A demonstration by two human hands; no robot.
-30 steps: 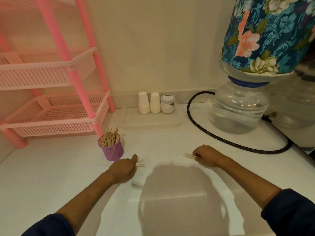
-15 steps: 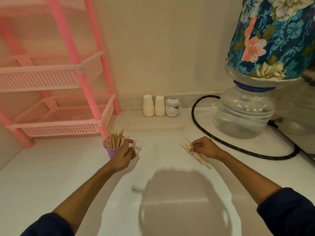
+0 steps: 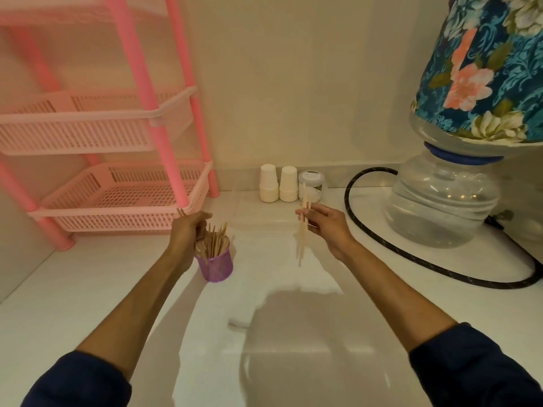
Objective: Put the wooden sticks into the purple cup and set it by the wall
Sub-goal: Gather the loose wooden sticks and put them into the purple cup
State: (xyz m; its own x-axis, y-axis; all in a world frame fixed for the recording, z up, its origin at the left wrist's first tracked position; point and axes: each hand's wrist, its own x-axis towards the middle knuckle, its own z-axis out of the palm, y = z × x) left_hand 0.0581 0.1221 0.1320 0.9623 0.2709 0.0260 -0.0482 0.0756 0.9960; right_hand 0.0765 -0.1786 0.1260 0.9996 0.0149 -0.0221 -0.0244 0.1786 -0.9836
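Both hands have come up off the table since a second ago: the left hand (image 3: 188,230) pinches sticks above the purple cup (image 3: 216,267) (already bristling), the right hand (image 3: 324,227) grips its blurred bundle (image 3: 302,230) nearby, so loading continues.

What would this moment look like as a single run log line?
left hand: at purple cup, dropping sticks | right hand: holds wooden sticks in air | cup: mid-counter, not by wall
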